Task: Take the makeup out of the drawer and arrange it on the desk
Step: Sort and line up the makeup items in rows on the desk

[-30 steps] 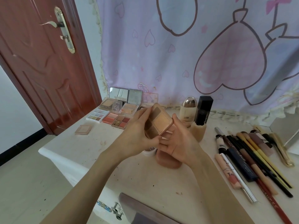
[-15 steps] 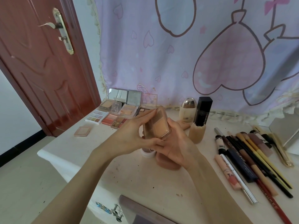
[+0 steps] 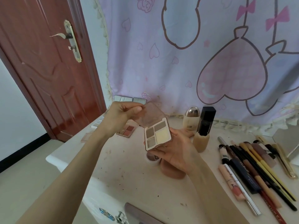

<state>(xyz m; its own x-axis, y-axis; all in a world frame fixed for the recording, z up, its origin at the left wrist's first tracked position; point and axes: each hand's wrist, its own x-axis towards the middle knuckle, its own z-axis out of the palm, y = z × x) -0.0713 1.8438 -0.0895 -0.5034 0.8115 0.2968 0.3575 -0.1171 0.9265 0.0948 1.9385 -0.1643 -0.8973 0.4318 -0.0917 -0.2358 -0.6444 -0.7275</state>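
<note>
Centre of frame, above the worktop: a small palette is held open in mid-air, not resting on anything.

Hands: the right hand cups the palette's base from below and from the right, fingers curled round its lower edge. The left hand pinches the translucent lid by its upper left corner, thumb and fingers closed on it, lid swung up and back.

Risks, as I judge them:
- The lid is held at one corner only. Pulled further back, the hinge may strain or snap.
- The base tilts toward the camera. A slack right-hand grip would likely let it slide down onto the worktop, and the pressed powder could crack.
- Directly beneath stand a tan bottle with a black cap and a rounded pinkish object; lowering the palette carelessly may knock the tall bottle over.
- The row of brushes and pencils fills the right of the frame; the free spot looks to be centre-left, near the other open palettes.

Look of the palette: rounded rectangle, pinkish-brown rim. Four pans: two grey-brown along the top, one pale cream at right, one paler shimmery grey at lower left. Lid is smoky pink and see-through. Hard, light shell, I would judge; the powder fragile.
</note>
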